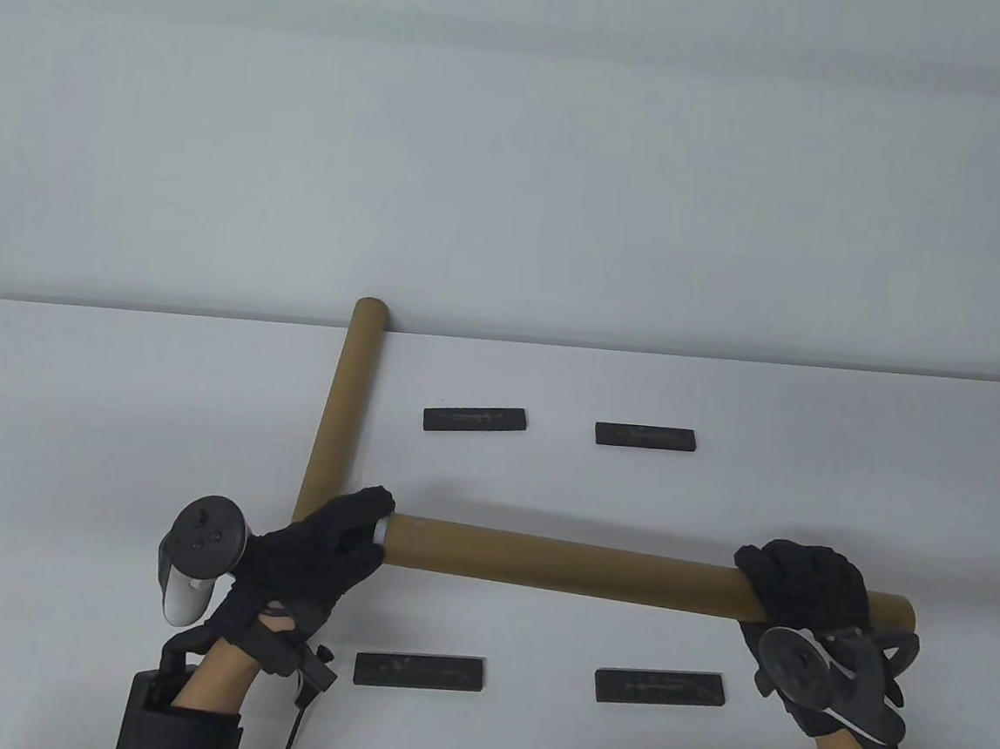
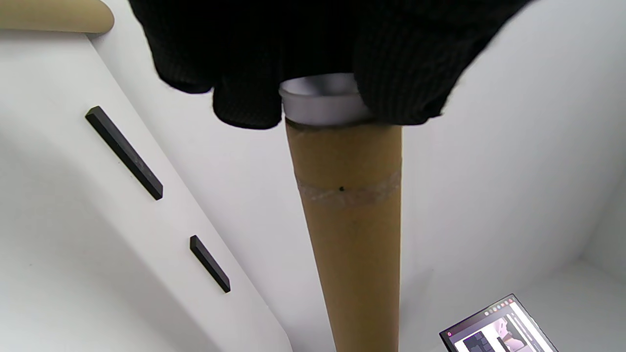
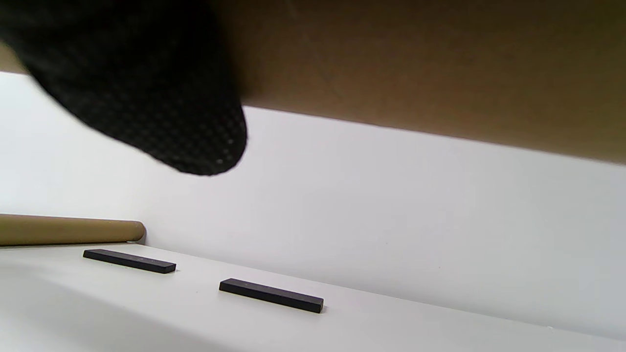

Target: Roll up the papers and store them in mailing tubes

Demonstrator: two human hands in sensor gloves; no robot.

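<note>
A brown mailing tube [image 1: 588, 566] is held level above the table, between both hands. My left hand [image 1: 337, 535] grips the white cap [image 1: 380, 530] at the tube's left end; the cap [image 2: 323, 105] sits in the tube mouth under my fingers [image 2: 244, 73], above the tube body [image 2: 357, 234]. My right hand [image 1: 805, 585] wraps around the tube near its right end; in the right wrist view the tube [image 3: 440, 63] fills the top with one fingertip [image 3: 161, 107] over it. A second brown tube [image 1: 341, 409] lies on the table at the left, reaching past the far edge. No paper shows.
Four black bar weights lie on the white table [image 1: 69, 407]: two at the back [image 1: 474, 419] [image 1: 645, 437] and two at the front [image 1: 420, 672] [image 1: 659, 686]. A screen [image 2: 499, 327] shows at the bottom right of the left wrist view.
</note>
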